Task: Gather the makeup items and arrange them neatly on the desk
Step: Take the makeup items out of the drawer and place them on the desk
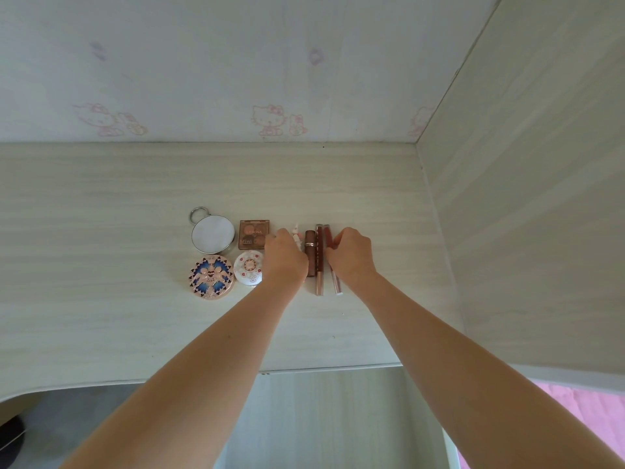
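Both bare hands reach over the pale wood-grain desk (135, 184) and bracket a row of slim makeup sticks lying side by side, their long axes running away from the person. The left hand (285, 257) lies palm down with its fingers curved over a small white-and-pink tube (296, 233), of which only the far tip shows past the knuckles; whether the fingers pinch it or merely rest on it cannot be told. The right hand (350, 253) comes in from the other side, fingers bent and fingertips against the outermost red lip gloss tube with a rose-gold cap (329, 262); its grip too is hidden from view. Between the two hands lie a brown lipstick tube with a gold band (310, 253) and, just beside it, a second thin red-and-gold lip gloss tube (319, 262), which touches the outermost one. Just outside the left hand sits a square brown eyeshadow palette (253, 234), and nearer the person a round white compact with a floral lid (249, 267). Farther out on that side are a round silver mirror with a ring handle (212, 234) and a round blue-and-rose-gold patterned compact (211, 278). Behind the desk is wallpaper with faint pink cartoon cats (270, 120).
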A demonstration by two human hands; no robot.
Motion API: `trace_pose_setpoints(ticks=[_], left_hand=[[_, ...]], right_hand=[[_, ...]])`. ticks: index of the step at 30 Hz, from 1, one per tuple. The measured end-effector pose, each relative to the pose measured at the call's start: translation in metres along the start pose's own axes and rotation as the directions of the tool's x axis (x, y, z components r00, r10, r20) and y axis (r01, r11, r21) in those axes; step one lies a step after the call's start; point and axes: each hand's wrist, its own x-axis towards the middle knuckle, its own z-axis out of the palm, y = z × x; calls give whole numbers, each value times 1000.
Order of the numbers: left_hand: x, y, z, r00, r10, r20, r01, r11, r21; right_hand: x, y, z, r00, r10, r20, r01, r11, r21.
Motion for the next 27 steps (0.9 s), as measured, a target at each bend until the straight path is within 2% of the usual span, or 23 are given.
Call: trace_pose_setpoints(ticks=[7,11,17,23,27], left_hand=[[-10,-4,-1,994,103,21,-104,991,89],[-15,-6,-1,990,140,27,-143,982,127],[-31,-8,-3,981,193,33,-196,971,138],[-53,-20,-12,934,357,3,-352,920,175],[-77,-40,-17,881,473,23,-457,835,307]], right_hand=[[-5,3,-3,1000,-21,-4,21,1000,7],[-8,8,-4,999,-34,42,33,999,7],[-17,16,-7,990,-118,83,119,993,-6],[-46,27,-21,956,-274,107,292,927,-236],[-78,45,-28,915,-395,83,394,830,-396]])
